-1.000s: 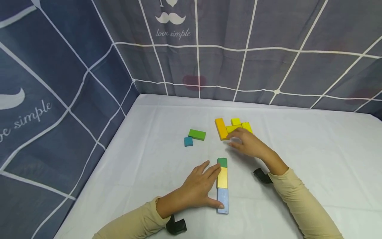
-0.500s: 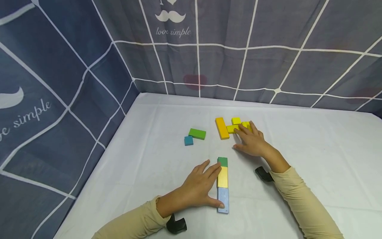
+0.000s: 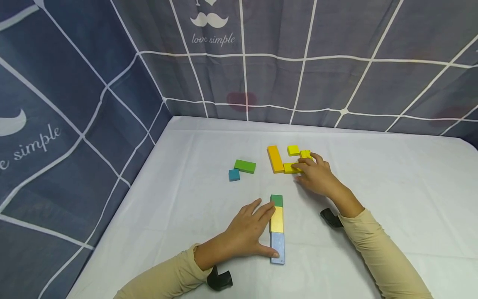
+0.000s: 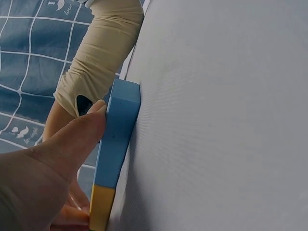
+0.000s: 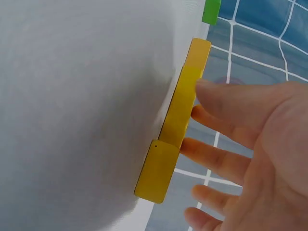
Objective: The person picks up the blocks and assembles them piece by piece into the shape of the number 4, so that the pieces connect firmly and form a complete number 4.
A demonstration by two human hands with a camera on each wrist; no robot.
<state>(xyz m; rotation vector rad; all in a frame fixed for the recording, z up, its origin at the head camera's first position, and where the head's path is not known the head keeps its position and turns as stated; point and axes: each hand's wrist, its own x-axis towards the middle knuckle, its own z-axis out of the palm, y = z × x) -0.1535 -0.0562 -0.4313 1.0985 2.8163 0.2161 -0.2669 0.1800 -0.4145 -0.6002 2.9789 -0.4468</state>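
Observation:
My left hand [image 3: 246, 234] lies spread beside a straight row of blocks. Its thumb touches the light blue block [image 3: 277, 244]; its fingertips rest at the pale yellow block [image 3: 276, 219] and the green block [image 3: 276, 200]. In the left wrist view the thumb tip meets the side of the blue block [image 4: 122, 130]. Farther back, my right hand [image 3: 319, 176] has fingertips on top of a yellow block [image 3: 289, 168], the thumb close to its near side. Another yellow block [image 3: 305, 153] is partly covered by the fingers. An orange block [image 3: 275, 159] lies left of the yellow ones.
A small yellow block [image 3: 293, 150] lies behind the others. Left of them, a bright green block [image 3: 245, 166] and a teal block [image 3: 234, 175] lie close together. A white cloth [image 3: 194, 199] covers the table, and gridded curtains [image 3: 280, 83] stand at its back and left.
The yellow block under my right hand has slid toward me, away from the small yellow block. My right hand first shifted right, then drew slightly nearer. My left hand has stayed by the row.

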